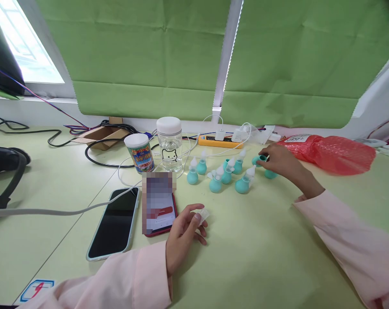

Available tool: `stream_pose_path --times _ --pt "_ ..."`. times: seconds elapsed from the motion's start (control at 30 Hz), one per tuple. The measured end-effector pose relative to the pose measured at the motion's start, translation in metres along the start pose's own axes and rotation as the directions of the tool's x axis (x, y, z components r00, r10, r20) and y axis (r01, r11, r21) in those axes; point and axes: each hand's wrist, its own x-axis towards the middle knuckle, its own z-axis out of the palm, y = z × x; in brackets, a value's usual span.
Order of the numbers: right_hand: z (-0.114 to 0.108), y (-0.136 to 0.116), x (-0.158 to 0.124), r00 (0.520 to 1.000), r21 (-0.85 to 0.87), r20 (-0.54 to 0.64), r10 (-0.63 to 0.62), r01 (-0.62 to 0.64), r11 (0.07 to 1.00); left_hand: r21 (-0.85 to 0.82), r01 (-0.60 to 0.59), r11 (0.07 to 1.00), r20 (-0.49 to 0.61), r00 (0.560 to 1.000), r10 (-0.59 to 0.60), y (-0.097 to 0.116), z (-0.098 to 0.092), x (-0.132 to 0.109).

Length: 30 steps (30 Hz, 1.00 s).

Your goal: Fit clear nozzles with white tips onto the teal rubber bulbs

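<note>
Between the thumb and fingers of my left hand [187,231] is a small translucent plastic nozzle [203,214], held just above the table beside the phone. My right hand [283,165], reaching to the back right, pinches a teal rubber bulb [260,159] whose round opening shows. Below that hand sits another teal bulb [271,174], partly hidden. To its left stand several nasal aspirators, teal bulbs with clear nozzles on top, the nearest being this aspirator [242,184]. Another aspirator [192,176] stands at the left of the group.
A lit phone [160,212] and a dark phone [115,225] lie left of my left hand, a white cable crossing the dark one. Behind stand a printed canister [139,154] and a clear bottle [170,148]. An orange power strip [220,142] and red plastic bag [332,152] lie along the back.
</note>
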Motion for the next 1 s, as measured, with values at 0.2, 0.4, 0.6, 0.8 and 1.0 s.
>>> stream_pose_path --times 0.2,0.4,0.6,0.8,1.0 --pt "-0.058 -0.044 -0.035 0.767 0.060 -0.638 -0.068 0.138 0.989 0.051 -0.017 0.999 -0.039 0.999 0.019 -0.002 0.000 -0.001" --pt "-0.040 -0.120 -0.084 0.872 0.505 -0.286 -0.398 0.490 0.711 0.150 -0.080 0.985 -0.048 0.995 0.088 0.000 0.001 -0.002" --pt "0.013 -0.144 -0.105 0.920 0.753 -0.040 -0.389 0.284 0.593 0.172 -0.118 0.978 -0.033 0.992 0.125 0.002 0.001 0.000" --pt "0.017 -0.153 -0.115 0.889 0.751 -0.035 -0.457 0.325 0.575 0.195 -0.239 0.951 0.025 0.971 0.239 -0.001 -0.002 -0.006" --pt "0.015 -0.161 -0.120 0.894 0.758 -0.052 -0.444 0.325 0.566 0.335 -0.315 0.888 0.135 0.949 0.286 0.003 -0.003 -0.006"
